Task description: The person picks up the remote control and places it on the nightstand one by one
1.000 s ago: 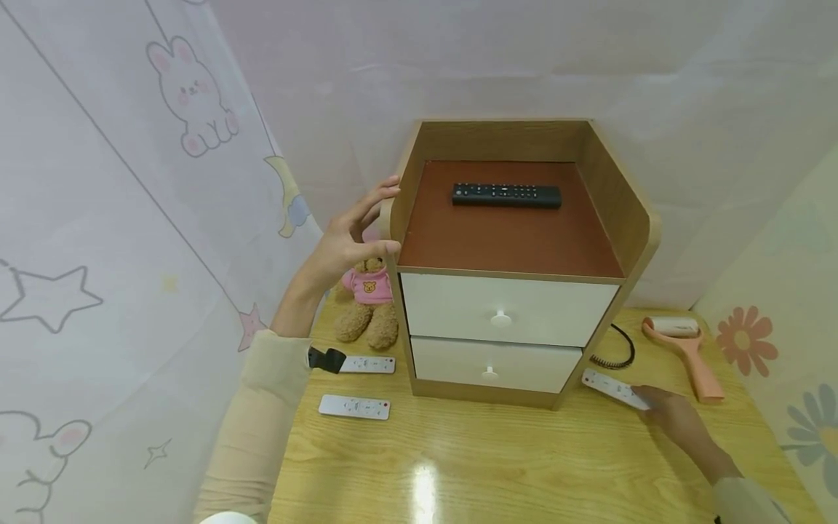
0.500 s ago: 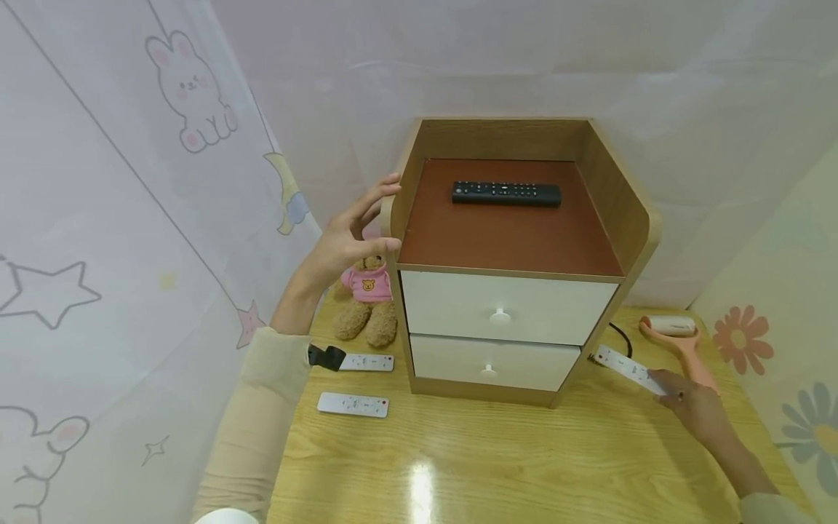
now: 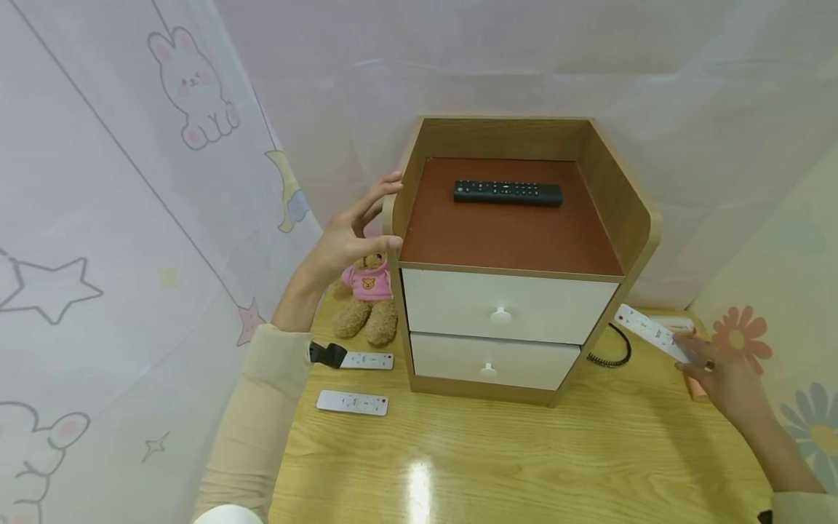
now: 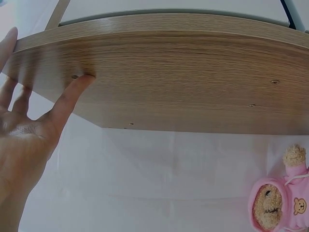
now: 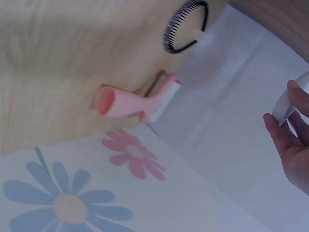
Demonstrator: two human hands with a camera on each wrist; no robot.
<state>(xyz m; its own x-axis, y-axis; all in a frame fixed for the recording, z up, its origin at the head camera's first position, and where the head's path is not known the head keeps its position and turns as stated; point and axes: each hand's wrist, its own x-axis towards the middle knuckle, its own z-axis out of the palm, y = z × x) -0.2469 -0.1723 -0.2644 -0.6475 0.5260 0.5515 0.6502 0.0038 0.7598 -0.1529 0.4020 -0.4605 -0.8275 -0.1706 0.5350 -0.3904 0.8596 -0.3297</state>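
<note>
cabinet (image 3: pixel 452 298), left side: left hand (image 3: pixel 342 239), fingers spread; right of it: white remote (image 3: pixel 650 332), pinched by right hand (image 3: pixel 723 375), may drop if grip slackens.

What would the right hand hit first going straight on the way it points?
Likely the right side of the cabinet, the white remote in the right hand touching first. Depth is unclear in the head view; it could pass in front.
</note>
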